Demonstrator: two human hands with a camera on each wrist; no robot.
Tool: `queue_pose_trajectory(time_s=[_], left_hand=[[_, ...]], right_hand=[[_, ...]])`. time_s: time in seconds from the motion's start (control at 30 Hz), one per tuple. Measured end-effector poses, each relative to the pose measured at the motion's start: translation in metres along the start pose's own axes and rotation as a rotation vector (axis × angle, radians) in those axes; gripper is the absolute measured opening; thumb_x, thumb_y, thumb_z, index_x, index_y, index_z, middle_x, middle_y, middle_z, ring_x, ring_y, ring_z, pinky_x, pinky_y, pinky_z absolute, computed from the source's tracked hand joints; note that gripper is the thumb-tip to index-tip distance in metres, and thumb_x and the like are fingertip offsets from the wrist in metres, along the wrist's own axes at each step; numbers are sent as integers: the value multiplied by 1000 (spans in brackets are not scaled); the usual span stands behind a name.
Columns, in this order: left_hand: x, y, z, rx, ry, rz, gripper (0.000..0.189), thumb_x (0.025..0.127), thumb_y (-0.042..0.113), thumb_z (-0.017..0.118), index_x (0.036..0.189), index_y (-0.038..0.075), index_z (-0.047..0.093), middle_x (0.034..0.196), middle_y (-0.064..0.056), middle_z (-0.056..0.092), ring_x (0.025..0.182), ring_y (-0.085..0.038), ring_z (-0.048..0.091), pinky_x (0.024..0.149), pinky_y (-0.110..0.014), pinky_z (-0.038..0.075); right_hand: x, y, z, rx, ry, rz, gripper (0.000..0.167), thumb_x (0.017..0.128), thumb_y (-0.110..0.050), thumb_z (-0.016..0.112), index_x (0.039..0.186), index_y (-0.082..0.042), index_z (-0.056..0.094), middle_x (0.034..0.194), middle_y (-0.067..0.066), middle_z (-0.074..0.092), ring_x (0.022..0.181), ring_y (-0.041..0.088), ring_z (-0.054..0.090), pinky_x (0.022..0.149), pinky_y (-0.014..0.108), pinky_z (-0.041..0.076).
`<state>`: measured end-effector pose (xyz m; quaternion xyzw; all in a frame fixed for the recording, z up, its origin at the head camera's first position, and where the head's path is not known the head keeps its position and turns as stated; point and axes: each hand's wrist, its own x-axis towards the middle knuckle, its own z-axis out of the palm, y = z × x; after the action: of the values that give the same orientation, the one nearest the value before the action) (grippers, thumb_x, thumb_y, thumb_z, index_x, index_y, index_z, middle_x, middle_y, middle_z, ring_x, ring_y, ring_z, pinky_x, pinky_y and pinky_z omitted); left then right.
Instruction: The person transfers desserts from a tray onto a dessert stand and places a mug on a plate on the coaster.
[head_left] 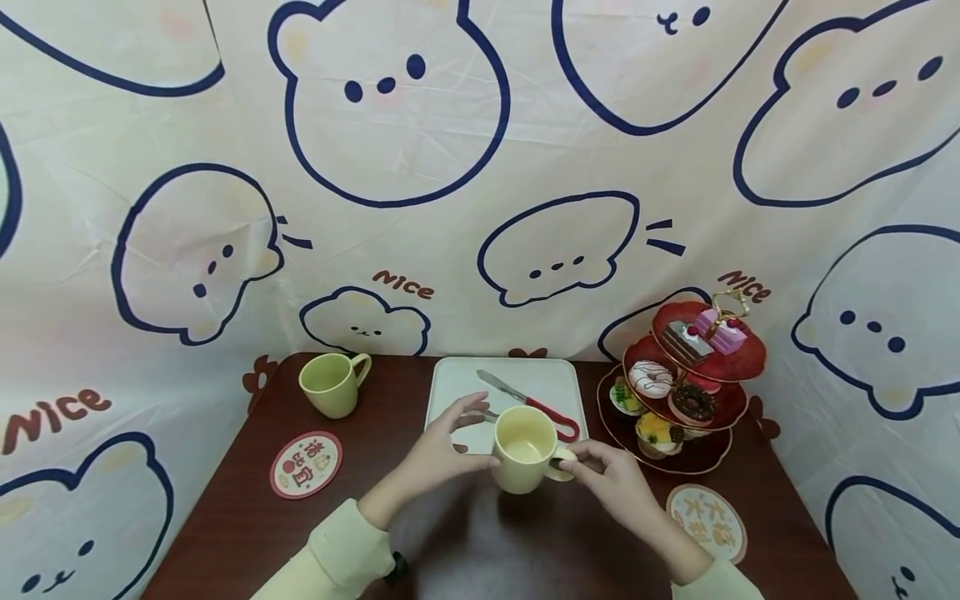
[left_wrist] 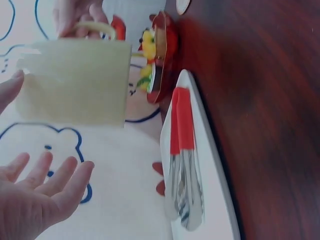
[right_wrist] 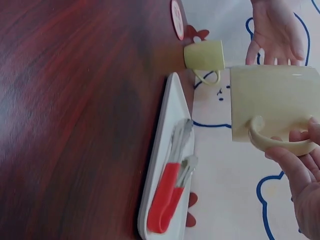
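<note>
A pale yellow mug [head_left: 517, 473] is held up over the near edge of the white tray, its opening upward. My right hand [head_left: 617, 485] pinches the mug's handle [right_wrist: 280, 144] between thumb and fingers. On the mug's other side, my left hand [head_left: 441, 446] is spread, its thumb tip right at the mug's wall. The left fingers [left_wrist: 65, 187] are extended and apart from the mug in the left wrist view. Behind the mug, red-handled metal tongs [right_wrist: 167, 192] lie on the white tray [head_left: 453, 379], partly hidden by the left hand and mug.
A second yellow mug [head_left: 327, 387] stands at the back left, with a round coaster [head_left: 306, 465] in front. At the right is a three-tier red stand [head_left: 738, 362] bearing cakes and doughnuts. Another round coaster [head_left: 705, 521] lies beside the right forearm. Patterned cloth [head_left: 450, 275] surrounds the dark table.
</note>
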<state>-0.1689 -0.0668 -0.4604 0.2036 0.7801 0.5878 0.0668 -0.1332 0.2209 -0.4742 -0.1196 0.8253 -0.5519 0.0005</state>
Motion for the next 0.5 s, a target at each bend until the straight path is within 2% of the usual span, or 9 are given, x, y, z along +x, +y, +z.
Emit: queue_pose_trajectory(time_s=[0.13,0.37,0.5], left_hand=[[2,-2,-11,22,41,9,76,85,20,86,151,17,48,143,-8,58,132,-30,54,99,-61,47],[3,-8,-29,68,114,114,55,92,12,77,143,14,56,125,-7,70,120,-24,63,98,-49,51],[-2,-12,-42,110,162,134,41,95,15,74,134,14,64,118,-4,73,114,-21,66,94,-44,53]], right_hand=[[-3,2,-9,-34,72,-36,13,92,-11,76,103,-4,75,93,5,74,78,11,69,66,24,55],[-11,4,-29,-84,197,-124,10,91,-2,74,102,-3,75,92,5,74,77,7,69,64,22,56],[-18,3,-44,-143,245,-135,13,90,0,75,103,-1,75,93,7,74,77,4,67,63,21,56]])
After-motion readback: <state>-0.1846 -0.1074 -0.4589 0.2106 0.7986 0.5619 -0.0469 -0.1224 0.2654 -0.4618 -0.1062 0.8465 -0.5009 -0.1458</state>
